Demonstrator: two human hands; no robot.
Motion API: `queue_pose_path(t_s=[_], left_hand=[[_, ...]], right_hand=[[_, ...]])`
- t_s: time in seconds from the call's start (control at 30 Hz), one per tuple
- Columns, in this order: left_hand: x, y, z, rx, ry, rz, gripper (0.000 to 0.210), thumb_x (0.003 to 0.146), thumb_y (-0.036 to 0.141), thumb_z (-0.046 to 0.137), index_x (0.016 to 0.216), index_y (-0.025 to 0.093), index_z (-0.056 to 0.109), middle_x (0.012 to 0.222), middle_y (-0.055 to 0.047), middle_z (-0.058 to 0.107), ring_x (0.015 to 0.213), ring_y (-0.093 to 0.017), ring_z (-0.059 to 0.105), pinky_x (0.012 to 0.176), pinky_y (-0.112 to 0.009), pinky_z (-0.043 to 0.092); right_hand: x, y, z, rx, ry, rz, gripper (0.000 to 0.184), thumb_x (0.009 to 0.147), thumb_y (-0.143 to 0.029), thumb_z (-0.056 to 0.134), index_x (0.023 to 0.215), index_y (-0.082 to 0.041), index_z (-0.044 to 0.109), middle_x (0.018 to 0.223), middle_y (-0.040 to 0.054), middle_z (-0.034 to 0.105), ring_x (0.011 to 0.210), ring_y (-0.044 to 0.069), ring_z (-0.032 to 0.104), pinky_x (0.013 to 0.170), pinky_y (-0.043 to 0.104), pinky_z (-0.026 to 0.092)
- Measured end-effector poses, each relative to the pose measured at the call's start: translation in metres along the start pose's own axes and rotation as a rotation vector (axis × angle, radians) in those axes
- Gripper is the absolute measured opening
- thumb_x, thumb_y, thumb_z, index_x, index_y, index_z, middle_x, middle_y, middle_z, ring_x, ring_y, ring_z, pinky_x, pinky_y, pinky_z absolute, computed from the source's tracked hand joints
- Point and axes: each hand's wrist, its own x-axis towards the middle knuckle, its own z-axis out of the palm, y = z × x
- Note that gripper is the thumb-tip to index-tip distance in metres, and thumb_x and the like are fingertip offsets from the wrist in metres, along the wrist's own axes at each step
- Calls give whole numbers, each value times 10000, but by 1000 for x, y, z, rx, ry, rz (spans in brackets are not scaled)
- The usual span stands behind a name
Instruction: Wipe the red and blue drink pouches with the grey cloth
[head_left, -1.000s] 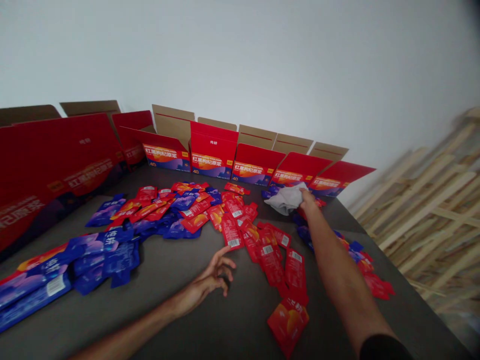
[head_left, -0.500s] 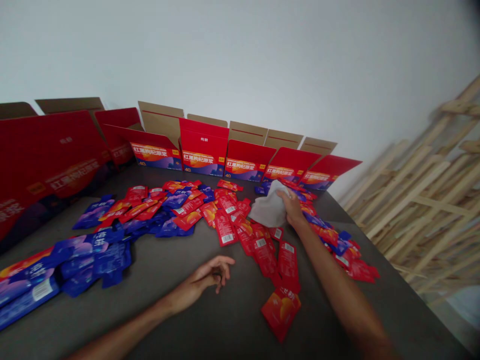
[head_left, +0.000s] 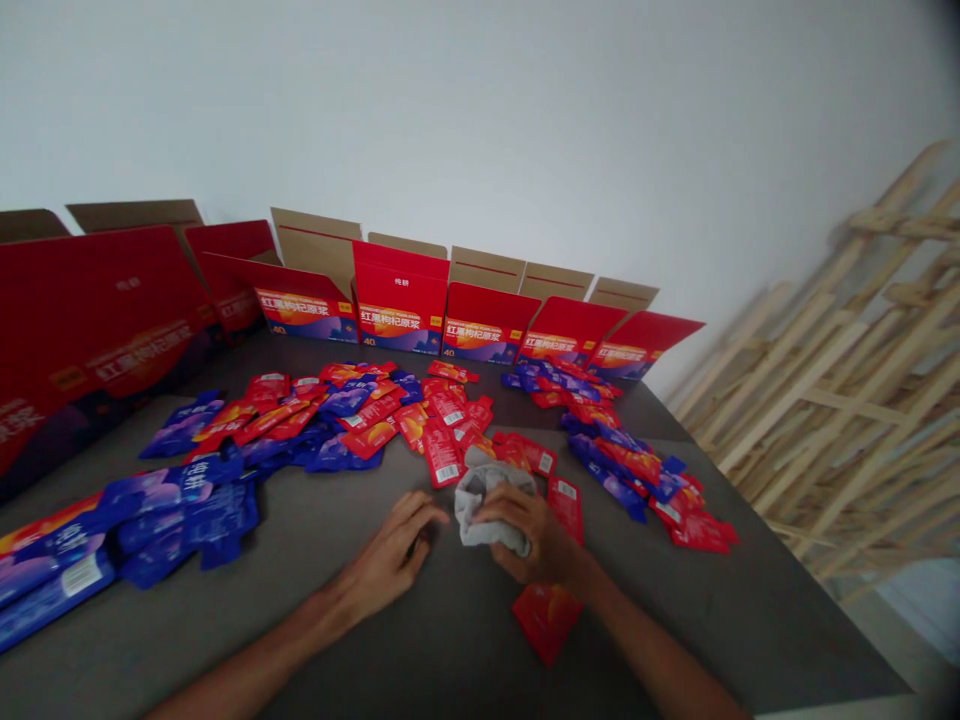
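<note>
A crumpled pale grey cloth [head_left: 472, 500] is bunched in my right hand [head_left: 525, 530], whose fingers are closed over it. It sits at the near edge of a spread of red sachets [head_left: 448, 455] and hides some of them. My left hand [head_left: 394, 555] hovers at or rests on the dark table just left of the cloth; its fingers are loosely bent, the thumb is apart, and nothing shows in it. Below my right wrist lies a single red sachet [head_left: 547, 620], partly covered by the wrist.
Open red cartons [head_left: 401, 300] line the table's back edge, and larger ones [head_left: 97, 320] stand at left. Blue sachets [head_left: 187, 510] are piled left; a mixed heap [head_left: 637, 465] lies right. Wooden frames [head_left: 832, 400] lean beyond the right edge of the grey table [head_left: 322, 560].
My right hand has drawn the cloth toward me and left, bunching it up. My left hand has shifted slightly left and nearer to me, its fingers now closer together.
</note>
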Motion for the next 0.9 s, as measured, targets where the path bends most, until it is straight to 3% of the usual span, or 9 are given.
queue_pose_path(t_s=[0.17, 0.3, 0.5, 0.63, 0.73, 0.9], left_hand=[[9, -13, 7, 271, 18, 15, 575, 844, 102, 424, 1408, 210, 441, 1495, -117, 396, 1412, -283, 279, 1154, -515, 263], [20, -24, 11, 378, -58, 8, 673, 868, 146, 410, 1521, 194, 257, 1589, -109, 291, 1478, -274, 160, 1177, -541, 191], [24, -25, 13, 423, -20, 44, 567, 910, 251, 415, 1471, 176, 376, 1473, -135, 451, 1405, -312, 294, 1171, -564, 151], [25, -14, 9, 465, 28, 2, 409, 944, 366, 391, 1245, 165, 581, 1205, -147, 552, 1187, -324, 443, 1055, -536, 344], [24, -10, 6, 505, 77, -63, 373, 940, 432, 400, 1083, 171, 625, 1118, -144, 542, 1098, -323, 455, 963, -508, 410], [20, -10, 7, 627, 248, -248, 598, 882, 518, 490, 1307, 98, 508, 1188, -200, 502, 1108, -362, 444, 963, -541, 385]], right_hand=[[-8, -3, 17, -89, -123, 30, 372, 744, -237, 593, 1114, -238, 633, 1070, 50, 652, 925, 200, 644, 675, 276, 508], [-7, -8, 20, -112, -152, 40, 370, 755, -237, 603, 1123, -262, 631, 1081, 29, 646, 910, 188, 647, 665, 263, 500], [-9, -7, 19, -84, -155, 83, 411, 733, -201, 632, 1133, -299, 617, 1092, 18, 652, 949, 203, 645, 676, 270, 515], [-9, -4, 18, -48, -123, 68, 382, 762, -224, 606, 1142, -267, 619, 1085, 31, 649, 969, 201, 636, 714, 285, 526], [-10, 0, 16, -23, -101, 82, 358, 780, -225, 586, 1134, -261, 630, 1078, 31, 644, 986, 194, 630, 763, 291, 531], [-10, 4, 12, -16, -56, 100, 373, 762, -197, 593, 1128, -248, 641, 1092, 53, 647, 1048, 217, 613, 844, 335, 524]])
